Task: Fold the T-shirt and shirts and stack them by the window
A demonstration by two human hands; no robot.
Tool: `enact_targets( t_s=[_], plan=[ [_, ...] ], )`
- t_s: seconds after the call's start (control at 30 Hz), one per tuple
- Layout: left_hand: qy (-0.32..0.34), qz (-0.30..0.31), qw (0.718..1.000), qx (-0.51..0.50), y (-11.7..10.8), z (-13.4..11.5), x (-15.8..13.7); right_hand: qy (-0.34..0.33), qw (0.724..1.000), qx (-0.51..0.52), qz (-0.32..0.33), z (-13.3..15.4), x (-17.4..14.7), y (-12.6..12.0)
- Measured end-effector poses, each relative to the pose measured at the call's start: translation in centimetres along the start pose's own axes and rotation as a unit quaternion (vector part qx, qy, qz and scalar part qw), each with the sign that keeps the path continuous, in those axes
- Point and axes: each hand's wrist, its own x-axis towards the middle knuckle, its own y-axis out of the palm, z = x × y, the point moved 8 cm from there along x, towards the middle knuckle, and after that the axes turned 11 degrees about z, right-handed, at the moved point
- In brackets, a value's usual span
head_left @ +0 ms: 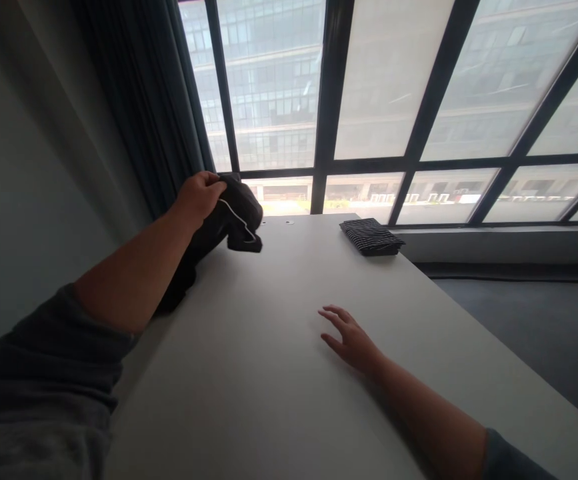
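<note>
Pinched in the fingers of my left hand is a crumpled black cloth with a thin white line along it, perhaps a garment; its kind is not clear. The cloth is lifted at the table's left side, and part of it hangs down behind my forearm. My right hand is low over the middle of the white table, palm down, fingers apart, holding nothing. Beyond it, near the far right edge, lies a folded dark cloth with thin white stripes.
Large windows with dark frames rise behind the table's far end. A dark curtain hangs at the left beside a grey wall. Past the table's right edge, grey floor shows below a low ledge.
</note>
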Motion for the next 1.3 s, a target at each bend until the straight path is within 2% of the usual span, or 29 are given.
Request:
enact_targets(
  t_s=[0.07, 0.17, 0.23, 0.27, 0.33, 0.43, 0.5, 0.57, 0.7, 0.77, 0.97, 1.13, 1.23, 1.3],
  plan=[
    [-0.001, 0.065, 0.997, -0.05, 3.0, -0.1, -3.1, -0.01, 0.998, 0.013, -0.055, 1.6, -0.3, -1.3],
    [-0.045, 0.18, 0.975, -0.12, 9.0, 2.5, -9.2, -0.022, 0.993, 0.033, -0.113, 4.0, -0.5, -2.3],
    [-0.077, 0.277, 0.938, -0.192, 13.7, 4.7, -13.9, -0.028, 0.99, 0.049, -0.13, 5.1, -0.3, -2.1],
    [-0.082, 0.307, 0.924, -0.214, 15.6, 5.7, -16.1, -0.024, 0.989, 0.058, -0.135, 5.3, -0.1, -1.9],
    [-0.061, 0.328, 0.914, -0.231, 18.2, 7.1, -19.7, -0.006, 0.988, 0.078, -0.132, 5.3, 0.4, -1.2],
    [-0.01, 0.339, 0.908, -0.245, 20.3, 8.2, -23.2, 0.02, 0.986, 0.132, -0.097, 4.6, 1.5, 0.4],
    [0.038, 0.359, 0.905, -0.225, 21.1, 8.4, -24.5, 0.029, 0.981, 0.17, -0.086, 4.3, 2.1, 1.3],
    [0.078, 0.358, 0.916, -0.162, 21.6, 8.7, -25.1, 0.037, 0.977, 0.185, -0.099, 4.3, 2.5, 1.6],
    [0.081, 0.279, 0.955, -0.05, 21.3, 9.2, -25.0, 0.053, 0.978, 0.152, -0.136, 4.9, 2.2, 1.8],
    [0.071, 0.268, 0.959, -0.052, 21.3, 9.0, -25.2, 0.053, 0.982, 0.128, -0.13, 5.6, 1.7, 1.8],
    [0.06, 0.262, 0.958, -0.099, 21.6, 9.2, -25.7, -0.018, 0.995, 0.059, -0.084, 7.5, 0.6, -0.1],
    [0.03, 0.246, 0.959, -0.135, 22.0, 10.5, -25.7, -0.012, 0.999, -0.026, -0.037, 8.2, 0.8, 0.5],
    [0.019, 0.217, 0.968, -0.121, 21.4, 10.9, -25.5, 0.0, 0.997, -0.05, -0.053, 8.9, 0.6, 0.1],
    [0.02, 0.204, 0.969, -0.141, 21.1, 11.0, -25.3, 0.007, 0.998, -0.024, -0.064, 9.0, 0.4, -0.7]
  ],
)
